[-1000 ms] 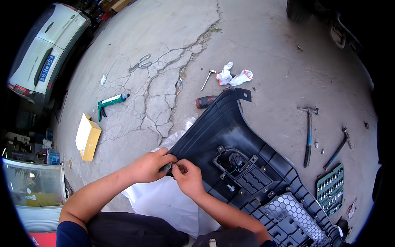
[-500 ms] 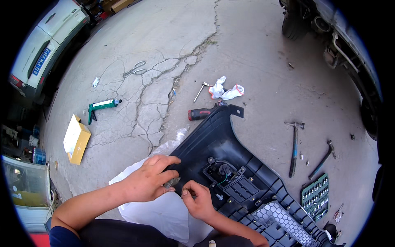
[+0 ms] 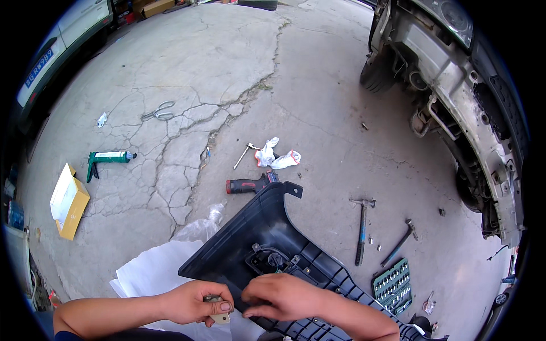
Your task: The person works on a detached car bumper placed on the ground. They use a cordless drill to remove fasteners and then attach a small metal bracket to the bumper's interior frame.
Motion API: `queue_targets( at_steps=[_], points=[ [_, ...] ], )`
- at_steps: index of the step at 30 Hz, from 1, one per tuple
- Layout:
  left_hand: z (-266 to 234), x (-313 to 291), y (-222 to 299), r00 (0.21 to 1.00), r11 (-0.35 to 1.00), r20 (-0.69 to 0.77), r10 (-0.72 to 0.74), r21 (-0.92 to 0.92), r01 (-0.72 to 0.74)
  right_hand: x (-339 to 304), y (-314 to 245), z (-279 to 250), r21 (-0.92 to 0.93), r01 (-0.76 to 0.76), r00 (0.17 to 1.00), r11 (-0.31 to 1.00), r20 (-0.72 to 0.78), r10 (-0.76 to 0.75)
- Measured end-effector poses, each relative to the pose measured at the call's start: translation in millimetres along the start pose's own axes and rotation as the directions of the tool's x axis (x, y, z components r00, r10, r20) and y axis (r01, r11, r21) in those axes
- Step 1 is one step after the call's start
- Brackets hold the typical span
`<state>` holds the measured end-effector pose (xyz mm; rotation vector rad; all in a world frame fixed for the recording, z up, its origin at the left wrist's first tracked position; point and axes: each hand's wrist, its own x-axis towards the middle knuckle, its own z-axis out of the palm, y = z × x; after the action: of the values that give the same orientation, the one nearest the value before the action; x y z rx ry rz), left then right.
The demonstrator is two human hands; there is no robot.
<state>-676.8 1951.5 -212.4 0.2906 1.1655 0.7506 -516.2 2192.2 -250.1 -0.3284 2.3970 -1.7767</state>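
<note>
My left hand (image 3: 199, 302) pinches a small, pale metal bracket (image 3: 221, 318) between thumb and fingers; a hole shows in its lower part. Close beside it on the right is my right hand (image 3: 284, 298), its thumb apart from its curved fingers and nothing visible between them. Both hands are over the near end of a large black plastic panel (image 3: 267, 219), which looks like a bumper cover lying inner side up. A round fitting (image 3: 274, 258) sits inside the panel. White sheeting (image 3: 151, 267) lies under the panel's left edge.
Beyond the panel are a cordless power tool (image 3: 244, 186), white gloves (image 3: 276, 156) and a ratchet (image 3: 244, 154). Two hammers (image 3: 362, 230) (image 3: 401, 241) and a green socket set (image 3: 392, 287) lie right. A caulking gun (image 3: 108, 158) and yellow box (image 3: 74, 210) lie left. A stripped vehicle (image 3: 455, 108) stands far right.
The view has swung right and up, showing more of the stripped vehicle. My left hand now holds the bracket lower, nearer my body. My right hand has turned palm down, fingers reaching left.
</note>
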Motion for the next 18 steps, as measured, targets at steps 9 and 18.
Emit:
queue_targets(
  at_steps=[9,18],
  points=[
    [-18.4,-70.0,-8.7,0.986,0.992,-0.168,-0.006,0.123,0.027,7.1,288.7,-100.7,0.074,-0.717,0.613,0.693,-0.406,0.678],
    [-31.9,-92.4,-29.4,0.98,0.994,-0.191,0.055,0.108,-0.034,55.7,442.6,-94.6,-0.516,-0.361,0.929,0.777,-0.272,0.251]
  ],
)
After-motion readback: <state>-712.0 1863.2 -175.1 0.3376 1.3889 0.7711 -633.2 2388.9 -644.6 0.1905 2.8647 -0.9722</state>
